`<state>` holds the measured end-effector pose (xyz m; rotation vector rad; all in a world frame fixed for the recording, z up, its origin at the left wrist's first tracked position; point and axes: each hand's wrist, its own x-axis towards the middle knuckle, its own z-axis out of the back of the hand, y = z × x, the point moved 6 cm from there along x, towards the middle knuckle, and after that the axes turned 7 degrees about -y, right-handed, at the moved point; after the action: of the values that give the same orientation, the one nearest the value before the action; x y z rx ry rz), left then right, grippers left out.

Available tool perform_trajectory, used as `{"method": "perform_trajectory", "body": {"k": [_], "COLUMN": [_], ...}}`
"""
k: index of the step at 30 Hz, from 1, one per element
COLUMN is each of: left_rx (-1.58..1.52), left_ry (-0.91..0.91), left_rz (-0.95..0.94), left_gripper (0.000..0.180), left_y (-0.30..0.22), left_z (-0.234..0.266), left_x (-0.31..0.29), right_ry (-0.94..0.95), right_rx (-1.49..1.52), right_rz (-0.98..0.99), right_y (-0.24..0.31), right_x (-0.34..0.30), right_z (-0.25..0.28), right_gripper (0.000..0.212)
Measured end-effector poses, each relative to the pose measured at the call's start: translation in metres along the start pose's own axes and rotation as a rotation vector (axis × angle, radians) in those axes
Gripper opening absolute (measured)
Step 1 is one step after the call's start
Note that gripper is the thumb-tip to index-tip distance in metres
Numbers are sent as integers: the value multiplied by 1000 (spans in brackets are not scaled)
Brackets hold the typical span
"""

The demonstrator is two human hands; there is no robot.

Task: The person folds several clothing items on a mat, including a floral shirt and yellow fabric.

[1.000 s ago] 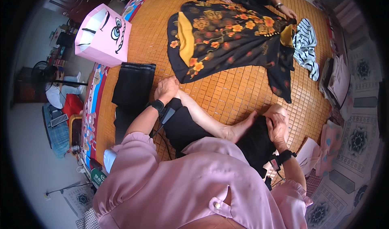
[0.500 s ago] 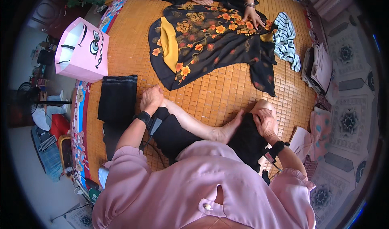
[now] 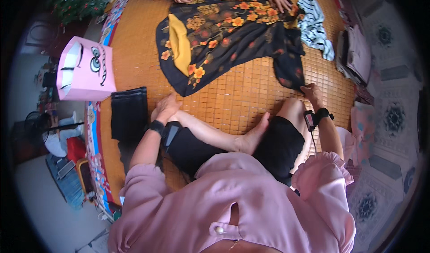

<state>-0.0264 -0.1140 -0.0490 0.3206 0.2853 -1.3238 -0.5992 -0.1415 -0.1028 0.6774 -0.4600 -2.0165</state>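
Look, out on the right, the right hand (image 3: pixel 313 95) stretches forward past the bent knee, its fingertips meeting the sleeve end of a long black sheer garment with orange and gold flowers (image 3: pixel 246 35). Whether that grip is pinched around the fabric, I cannot tell. On the other side, the left hand (image 3: pixel 167 106) lies over the left knee, grip relaxed, no item in it. A black band with a small device sits on each of these 2 wrists.

The garment is spread across the orange-brown mat of small rectangular tiles (image 3: pixel 248 89), straight ahead of the crossed legs, yellow lining showing at the wide end. Across from us, a co-worker's 2 hands are at its far side: 1 spreads its fingers on the flowers (image 3: pixel 278 1), the other is by the far edge.

Just beside the garment's right end lies a crumpled black-and-white striped cloth (image 3: pixel 313 26). Over on the left, a neatly folded black cloth (image 3: pixel 129 114) sits near the left hand, and beyond it stands a pink paper bag with a cartoon face (image 3: pixel 89 73).
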Motion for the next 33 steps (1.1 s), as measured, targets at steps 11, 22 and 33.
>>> {"method": "perform_trajectory", "body": {"k": [11,22,33], "left_rx": [-462,-684,-293], "left_ry": [-96,-167,19], "left_rz": [343,381,174], "left_gripper": [32,13,25], "left_y": [-23,8,-24], "left_z": [-52,-55,-32], "left_x": [41,39,45], "right_ry": [8,-288,-106], "right_rx": [437,469,201], "right_rz": [-193,-29,462], "right_y": [-54,-115,39], "right_x": [5,-6,-108], "right_z": [16,58,38], "right_gripper": [15,24,33]}}
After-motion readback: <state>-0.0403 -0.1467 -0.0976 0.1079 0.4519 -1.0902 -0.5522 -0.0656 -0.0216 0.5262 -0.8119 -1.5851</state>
